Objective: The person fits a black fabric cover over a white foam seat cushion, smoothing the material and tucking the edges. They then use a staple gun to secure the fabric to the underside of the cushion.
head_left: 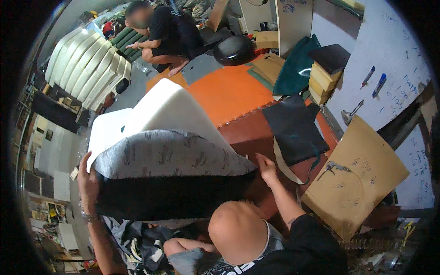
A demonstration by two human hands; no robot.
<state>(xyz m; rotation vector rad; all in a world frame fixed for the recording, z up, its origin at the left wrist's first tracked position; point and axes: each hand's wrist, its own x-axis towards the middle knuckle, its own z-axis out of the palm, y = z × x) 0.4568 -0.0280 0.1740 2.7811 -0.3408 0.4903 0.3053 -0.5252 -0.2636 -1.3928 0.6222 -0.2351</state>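
Note:
In front of me a large white foam block (167,101), peaked like a wedge, stands with a cover over its near side. The cover is a grey mottled fabric (151,153) above a black panel (169,197). My left hand (88,183) grips the left end of the cover, its fingers going behind the edge beside the foam. At the opposite end, my right hand (266,168) pinches the cover's pointed right corner; its fingertips are partly hidden. My bare knee (238,231) shows below the black panel.
Another person (169,34) squats at the back. White foam pieces (85,66) stand in a row at far left. Orange sheet (224,94) and black sheet (295,128) material covers the floor. At right, a metal air gun (337,168) lies on a brown board (357,178).

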